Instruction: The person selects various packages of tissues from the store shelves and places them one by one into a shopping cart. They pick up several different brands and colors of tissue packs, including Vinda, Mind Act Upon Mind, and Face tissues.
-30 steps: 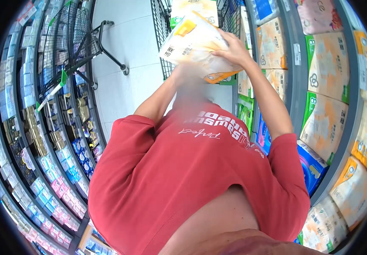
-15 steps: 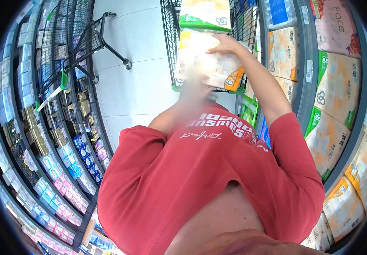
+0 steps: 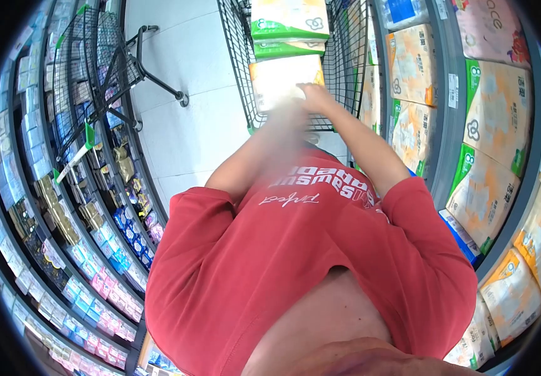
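Note:
A cream and orange tissue pack [image 3: 283,74] lies at the near end of the wire shopping cart [image 3: 231,59]. My right hand [image 3: 314,98] grips its near right edge, fingers drawn together. My left hand [image 3: 285,119] is at the near left edge of the same pack, but a grey smear covers its fingers. Just beyond are stacked tissue packs with green bands [image 3: 290,22] inside the cart. The pack's near edge is partly hidden by both hands.
Shelves of large tissue packs [image 3: 498,116] rise close on my right. A second wire cart [image 3: 88,88] stands on the left, before shelves of small colourful packets [image 3: 98,238]. Pale floor tiles [image 3: 186,56] run between the carts.
The pack has gone from tilted to flatter and lower in the cart. My right hand has moved from its top to its near right edge. Another green-banded pack shows beyond.

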Demonstrator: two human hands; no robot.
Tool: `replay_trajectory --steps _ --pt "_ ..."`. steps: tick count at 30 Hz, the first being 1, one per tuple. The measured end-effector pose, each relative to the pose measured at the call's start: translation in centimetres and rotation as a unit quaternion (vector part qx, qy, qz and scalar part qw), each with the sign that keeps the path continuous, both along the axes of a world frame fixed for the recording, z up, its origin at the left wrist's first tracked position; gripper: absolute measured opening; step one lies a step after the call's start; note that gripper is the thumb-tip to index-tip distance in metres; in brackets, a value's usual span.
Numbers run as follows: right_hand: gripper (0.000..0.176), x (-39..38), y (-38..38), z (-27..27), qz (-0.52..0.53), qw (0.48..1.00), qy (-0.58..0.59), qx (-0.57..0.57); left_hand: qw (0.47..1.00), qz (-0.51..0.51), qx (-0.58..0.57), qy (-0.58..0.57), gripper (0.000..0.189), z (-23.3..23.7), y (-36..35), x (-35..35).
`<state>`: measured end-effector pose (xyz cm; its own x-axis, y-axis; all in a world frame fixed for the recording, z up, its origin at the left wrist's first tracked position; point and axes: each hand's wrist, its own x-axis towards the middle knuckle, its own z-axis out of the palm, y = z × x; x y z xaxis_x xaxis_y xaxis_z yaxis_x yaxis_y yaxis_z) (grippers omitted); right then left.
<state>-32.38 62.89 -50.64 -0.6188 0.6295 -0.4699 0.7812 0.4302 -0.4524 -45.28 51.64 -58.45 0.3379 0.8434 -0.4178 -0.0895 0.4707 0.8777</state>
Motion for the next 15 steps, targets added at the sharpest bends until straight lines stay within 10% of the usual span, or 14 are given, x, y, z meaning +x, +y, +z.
replay_trajectory --steps 4,6,15 --pt "0.048 5.6 -4.1 1.5 -0.186 0.976 0.098 -0.063 0.990 -0.004 -0.122 0.072 0.043 6.4 2.3 -2.6" --pt "0.041 9.0 -6.1 2.5 -0.240 0.960 0.132 -0.060 0.921 0.168 -0.348 -0.046 0.044 11.3 3.6 -3.4" --pt "0.034 20.5 -12.5 5.6 -0.496 0.840 0.216 -0.029 0.960 0.087 -0.264 0.016 0.036 7.8 7.8 -1.6"
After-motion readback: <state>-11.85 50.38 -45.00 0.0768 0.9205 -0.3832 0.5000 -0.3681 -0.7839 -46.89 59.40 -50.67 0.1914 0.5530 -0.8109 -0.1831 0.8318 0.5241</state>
